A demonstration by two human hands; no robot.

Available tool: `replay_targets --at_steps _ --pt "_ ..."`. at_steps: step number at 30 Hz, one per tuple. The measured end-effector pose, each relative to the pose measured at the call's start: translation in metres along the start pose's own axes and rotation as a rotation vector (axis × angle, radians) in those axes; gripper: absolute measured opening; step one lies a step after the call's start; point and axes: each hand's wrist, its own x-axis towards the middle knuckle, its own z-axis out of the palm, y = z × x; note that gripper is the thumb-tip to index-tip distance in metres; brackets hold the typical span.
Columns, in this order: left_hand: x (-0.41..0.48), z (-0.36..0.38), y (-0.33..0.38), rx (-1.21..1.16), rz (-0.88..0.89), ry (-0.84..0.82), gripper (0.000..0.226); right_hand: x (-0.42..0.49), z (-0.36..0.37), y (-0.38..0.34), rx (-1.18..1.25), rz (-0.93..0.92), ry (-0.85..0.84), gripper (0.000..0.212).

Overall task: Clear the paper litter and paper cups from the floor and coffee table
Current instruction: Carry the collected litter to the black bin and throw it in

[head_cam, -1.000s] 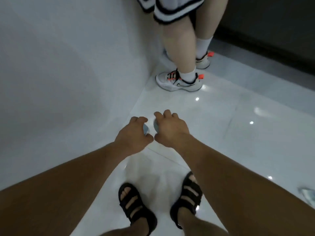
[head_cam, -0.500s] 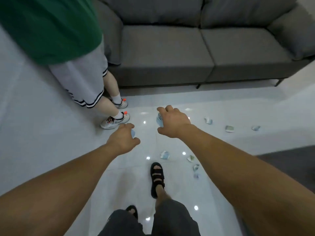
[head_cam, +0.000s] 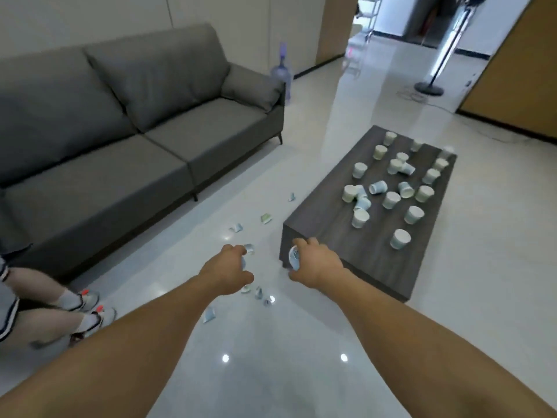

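My right hand (head_cam: 316,263) grips a crumpled blue-and-white paper piece (head_cam: 294,257), held out over the near corner of the dark wooden coffee table (head_cam: 337,236). My left hand (head_cam: 226,272) is curled round another small bluish paper scrap, of which only an edge shows. Several white paper cups (head_cam: 401,239) stand or lie tipped on the table top. Several scraps of paper litter (head_cam: 209,314) lie on the white floor between the table and the sofa, below and beyond my hands.
A grey sofa (head_cam: 126,140) runs along the left. Another person's legs and white sneakers (head_cam: 90,309) are at the lower left. A large water bottle (head_cam: 282,74) stands past the sofa's end, a floor fan stand (head_cam: 429,86) at the far right.
The view has swung from the wall corner and the other person's feet, past the sofa, round to the coffee table. Both hands still hold their paper pieces out in front.
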Motion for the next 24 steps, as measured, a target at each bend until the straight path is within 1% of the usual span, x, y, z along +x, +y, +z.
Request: replay_targets --at_steps 4,9,11,14,17,19,24 --pt "-0.001 0.047 0.125 0.095 0.149 -0.021 0.063 -0.066 -0.013 0.119 0.057 0.142 0.07 0.074" --pt "-0.013 0.126 0.282 0.223 0.342 -0.107 0.068 -0.161 -0.025 0.274 0.107 0.322 0.121 0.073" --pt "-0.016 0.155 0.339 0.252 0.421 -0.131 0.068 -0.193 -0.028 0.328 0.132 0.385 0.137 0.072" --pt "-0.015 0.192 0.414 0.284 0.517 -0.165 0.066 -0.231 -0.03 0.395 0.169 0.46 0.134 0.078" --pt "-0.01 0.224 0.484 0.298 0.598 -0.191 0.063 -0.257 -0.032 0.457 0.205 0.54 0.147 0.08" --pt "-0.002 0.247 0.527 0.293 0.642 -0.22 0.066 -0.265 -0.034 0.497 0.239 0.599 0.14 0.08" --pt "0.048 0.301 0.635 0.324 0.729 -0.298 0.069 -0.26 -0.051 0.599 0.286 0.707 0.144 0.08"
